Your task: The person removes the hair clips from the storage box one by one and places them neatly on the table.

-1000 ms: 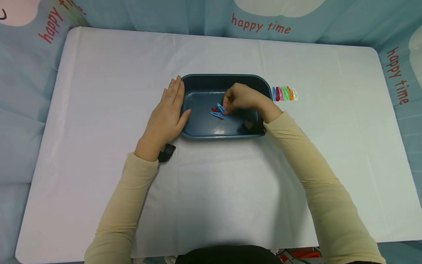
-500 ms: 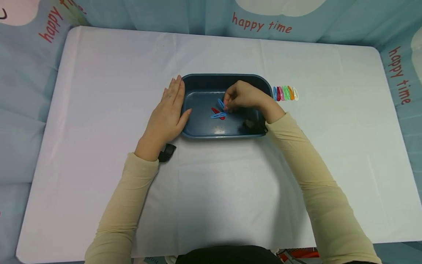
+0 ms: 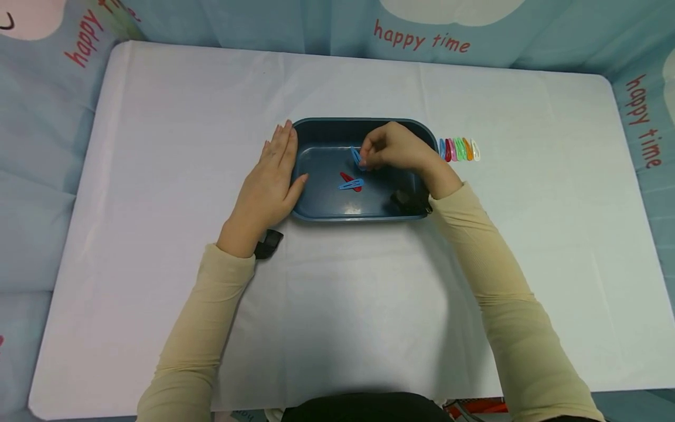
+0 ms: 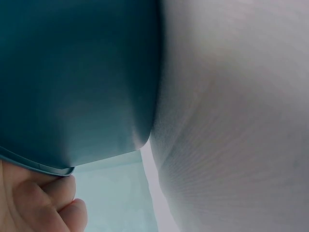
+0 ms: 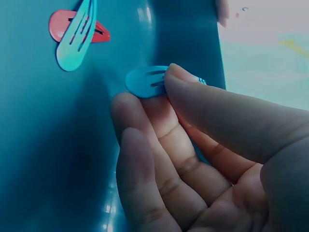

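A dark blue tray stands on the white table. Inside it, a blue hair clip lies across a red hair clip; the right wrist view shows the same crossed pair at its upper left. Between thumb and fingers my right hand pinches another blue hair clip, held over the tray. My left hand rests along the tray's left side, fingers straight and thumb over the rim. In the left wrist view the fingers touch the rim from outside.
Just right of the tray, several hair clips lie side by side in a row: blue, red, pink, green, orange and white. A light blue curtain printed with words hangs beyond the table's far edge.
My right hand has lifted the blue hair clip up and away from the crossed pair, toward the tray's far side. The left hand has stayed on the tray.
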`<act>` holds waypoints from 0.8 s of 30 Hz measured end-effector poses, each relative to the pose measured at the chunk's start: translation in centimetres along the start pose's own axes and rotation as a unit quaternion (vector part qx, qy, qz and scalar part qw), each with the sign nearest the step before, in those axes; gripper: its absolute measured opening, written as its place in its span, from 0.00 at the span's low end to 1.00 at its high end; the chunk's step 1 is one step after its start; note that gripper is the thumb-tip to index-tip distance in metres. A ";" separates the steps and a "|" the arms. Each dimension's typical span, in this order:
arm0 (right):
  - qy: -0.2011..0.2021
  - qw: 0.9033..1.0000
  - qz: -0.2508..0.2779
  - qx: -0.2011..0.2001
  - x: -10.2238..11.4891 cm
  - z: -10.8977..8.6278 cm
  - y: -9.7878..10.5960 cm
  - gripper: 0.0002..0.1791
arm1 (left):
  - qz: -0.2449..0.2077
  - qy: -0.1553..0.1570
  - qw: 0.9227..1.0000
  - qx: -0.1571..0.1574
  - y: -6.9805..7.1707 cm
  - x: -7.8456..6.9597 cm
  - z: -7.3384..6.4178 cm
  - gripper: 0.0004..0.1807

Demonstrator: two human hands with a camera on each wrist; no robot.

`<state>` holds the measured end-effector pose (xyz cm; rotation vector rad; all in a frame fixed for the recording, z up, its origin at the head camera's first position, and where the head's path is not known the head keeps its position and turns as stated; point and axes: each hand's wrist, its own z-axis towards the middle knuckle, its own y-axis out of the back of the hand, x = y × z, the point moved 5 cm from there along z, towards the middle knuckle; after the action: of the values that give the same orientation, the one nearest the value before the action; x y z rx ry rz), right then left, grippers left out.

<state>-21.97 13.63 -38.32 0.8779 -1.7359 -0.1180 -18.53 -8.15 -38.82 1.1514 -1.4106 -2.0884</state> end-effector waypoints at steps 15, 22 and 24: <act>0.040 0.997 0.039 -0.045 1.1 -1.1 1.2 0.04 | -0.004 -0.002 1.000 0.001 0.0 -0.1 0.2 0.37; 0.052 0.995 0.051 -0.070 1.3 -2.3 2.0 0.02 | -0.001 0.001 1.000 0.003 0.1 -0.1 0.0 0.37; 0.061 0.994 0.049 -0.073 1.5 -2.6 2.1 0.02 | -0.001 0.001 1.000 0.003 0.1 0.0 0.0 0.37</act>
<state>-20.87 15.13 -35.18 0.6792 -1.6311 -0.1214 -18.50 -8.21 -38.74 1.1580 -1.4152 -2.0853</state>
